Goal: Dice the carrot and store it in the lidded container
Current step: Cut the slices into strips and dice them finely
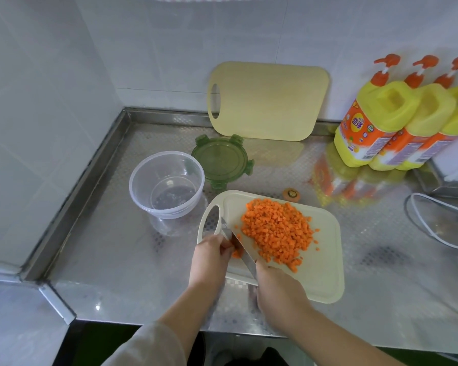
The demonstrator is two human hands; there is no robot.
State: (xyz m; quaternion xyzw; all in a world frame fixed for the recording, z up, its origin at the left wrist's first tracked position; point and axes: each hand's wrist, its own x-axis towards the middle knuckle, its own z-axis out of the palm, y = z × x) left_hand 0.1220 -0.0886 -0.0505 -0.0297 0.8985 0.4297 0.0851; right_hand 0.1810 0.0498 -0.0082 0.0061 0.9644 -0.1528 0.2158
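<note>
A pile of diced carrot (276, 231) lies on a cream cutting board (323, 273) on the steel counter. My right hand (279, 289) grips the handle of a knife (237, 241), whose blade points away toward the board's handle hole. My left hand (209, 257) curls its fingers on a last small bit of carrot (237, 253) beside the blade. A clear round container (167, 183) stands empty to the left of the board. Its green lid (222, 159) lies flat behind it.
A second cutting board (269, 101) leans against the tiled back wall. Three yellow dish-soap bottles (397, 122) stand at the back right. A carrot end (290, 194) lies behind the board. A white cable (434, 225) loops at the right. The tiled side wall closes the left.
</note>
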